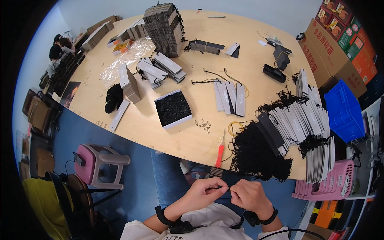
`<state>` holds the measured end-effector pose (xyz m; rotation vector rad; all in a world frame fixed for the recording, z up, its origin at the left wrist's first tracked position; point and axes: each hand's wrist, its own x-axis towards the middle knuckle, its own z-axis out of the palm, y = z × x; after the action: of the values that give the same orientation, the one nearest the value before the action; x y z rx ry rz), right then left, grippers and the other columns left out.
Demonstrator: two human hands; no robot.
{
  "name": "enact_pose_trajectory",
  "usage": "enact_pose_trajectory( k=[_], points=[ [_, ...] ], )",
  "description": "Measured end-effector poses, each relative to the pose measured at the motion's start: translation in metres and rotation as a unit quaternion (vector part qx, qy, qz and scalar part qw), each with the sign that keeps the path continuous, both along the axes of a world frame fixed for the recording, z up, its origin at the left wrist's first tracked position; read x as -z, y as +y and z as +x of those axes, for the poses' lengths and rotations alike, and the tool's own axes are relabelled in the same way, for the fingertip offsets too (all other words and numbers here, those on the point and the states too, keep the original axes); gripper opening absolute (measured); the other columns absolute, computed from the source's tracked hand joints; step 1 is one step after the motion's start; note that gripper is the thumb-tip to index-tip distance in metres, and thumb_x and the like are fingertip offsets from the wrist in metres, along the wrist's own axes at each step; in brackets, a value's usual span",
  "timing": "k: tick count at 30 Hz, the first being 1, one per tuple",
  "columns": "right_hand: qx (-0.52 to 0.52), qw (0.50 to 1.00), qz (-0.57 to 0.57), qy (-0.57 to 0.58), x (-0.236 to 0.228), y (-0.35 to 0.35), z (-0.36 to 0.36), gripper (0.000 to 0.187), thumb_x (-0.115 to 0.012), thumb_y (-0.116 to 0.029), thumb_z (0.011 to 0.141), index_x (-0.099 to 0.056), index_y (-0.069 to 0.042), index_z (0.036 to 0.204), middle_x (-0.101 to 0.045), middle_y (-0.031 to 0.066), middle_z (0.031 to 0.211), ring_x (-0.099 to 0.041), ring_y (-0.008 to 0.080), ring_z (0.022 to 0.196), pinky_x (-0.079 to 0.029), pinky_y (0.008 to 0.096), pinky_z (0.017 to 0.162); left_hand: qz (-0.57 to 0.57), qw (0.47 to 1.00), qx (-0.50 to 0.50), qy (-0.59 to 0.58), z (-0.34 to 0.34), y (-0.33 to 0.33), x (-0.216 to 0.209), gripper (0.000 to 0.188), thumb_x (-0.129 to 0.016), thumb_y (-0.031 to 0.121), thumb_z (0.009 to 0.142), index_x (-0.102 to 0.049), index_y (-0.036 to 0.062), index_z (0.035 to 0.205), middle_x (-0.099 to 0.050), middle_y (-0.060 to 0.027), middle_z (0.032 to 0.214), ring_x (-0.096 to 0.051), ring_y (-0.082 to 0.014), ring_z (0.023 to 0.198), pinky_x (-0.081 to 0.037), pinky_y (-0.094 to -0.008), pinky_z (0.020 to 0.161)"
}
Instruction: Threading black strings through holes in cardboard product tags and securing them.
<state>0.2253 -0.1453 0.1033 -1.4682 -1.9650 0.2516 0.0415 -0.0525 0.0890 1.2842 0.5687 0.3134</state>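
Note:
My left hand point(203, 193) and my right hand point(251, 197) are close together in front of my body, just off the table's near edge. Both pinch a thin black cord point(216, 187), stretched short between the fingertips; most of it is hidden. Past my hands, on the table, lie a red-handled pointed tool point(219, 155) and a thick heap of black cords point(258, 154). Grey tags point(298, 122) with black strings fan out to the right of that heap. Several small metal pins point(204, 125) lie loose beside a white box point(180, 122) of small black pieces.
Three strung tags point(230, 98) lie mid-table, with tall stacks of grey tags point(163, 32) behind. A blue crate point(344, 110) and pink basket point(326, 184) stand at right, near cardboard boxes point(324, 52). A pink-topped stool point(92, 164) is at left; other people point(58, 52) sit far left.

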Motion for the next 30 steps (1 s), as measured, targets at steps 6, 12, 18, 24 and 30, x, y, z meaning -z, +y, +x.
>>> enact_pose_trajectory(
  k=[6, 12, 18, 24, 30],
  points=[
    [-0.003, 0.999, -0.016, 0.046, -0.001, 0.000, 0.002, 0.015, -0.069, -0.001, 0.071, -0.058, -0.005, 0.081, -0.053, 0.0043, 0.066, -0.058, 0.0203, 0.058, -0.047, 0.0305, 0.050, 0.004, 1.000, 0.011, 0.002, -0.001, 0.003, -0.002, 0.010, -0.063, 0.007, 0.095, -0.067, -0.0012, 0.100, -0.055, 0.0053, 0.070, -0.041, 0.0005, 0.063, -0.032, -0.0181, 0.054],
    [-0.004, 0.994, -0.055, 0.090, -0.005, -0.001, 0.005, 0.012, -0.069, -0.001, 0.077, -0.060, -0.003, 0.086, -0.056, 0.0073, 0.068, -0.060, 0.0232, 0.060, -0.047, 0.0321, 0.051, 0.000, 1.000, -0.002, -0.013, 0.000, 0.003, 0.000, 0.011, -0.063, 0.008, 0.095, -0.068, -0.0006, 0.100, -0.055, 0.0050, 0.070, -0.043, 0.0002, 0.063, -0.034, -0.0182, 0.055],
    [0.014, 0.980, -0.066, 0.185, -0.002, -0.003, 0.002, 0.022, -0.073, -0.002, 0.077, -0.065, -0.002, 0.098, -0.065, 0.0065, 0.076, -0.056, 0.0164, 0.054, -0.042, 0.0272, 0.046, -0.014, 0.999, -0.032, -0.029, 0.001, -0.001, 0.006, 0.012, -0.064, 0.010, 0.095, -0.068, -0.0001, 0.100, -0.056, 0.0039, 0.072, -0.046, -0.0010, 0.064, -0.034, -0.0185, 0.056],
    [0.065, 0.966, -0.101, 0.231, 0.005, -0.009, -0.007, 0.032, -0.080, -0.004, 0.076, -0.066, -0.001, 0.104, -0.069, 0.0072, 0.083, -0.059, 0.0109, 0.059, -0.044, 0.0224, 0.051, -0.015, 0.999, -0.024, -0.029, 0.003, 0.000, 0.006, 0.013, -0.064, 0.012, 0.096, -0.067, -0.0006, 0.098, -0.057, 0.0033, 0.072, -0.048, -0.0019, 0.064, -0.036, -0.0186, 0.055],
    [0.137, 0.941, -0.031, 0.306, 0.014, -0.009, -0.025, 0.028, -0.074, 0.004, 0.080, -0.065, 0.000, 0.107, -0.068, 0.0082, 0.082, -0.063, 0.0126, 0.063, -0.048, 0.0231, 0.053, -0.059, 0.995, -0.076, -0.040, 0.006, -0.008, 0.010, 0.012, -0.063, 0.010, 0.096, -0.064, -0.0015, 0.097, -0.059, 0.0007, 0.075, -0.051, -0.0025, 0.063, -0.038, -0.0181, 0.055]
  ],
)
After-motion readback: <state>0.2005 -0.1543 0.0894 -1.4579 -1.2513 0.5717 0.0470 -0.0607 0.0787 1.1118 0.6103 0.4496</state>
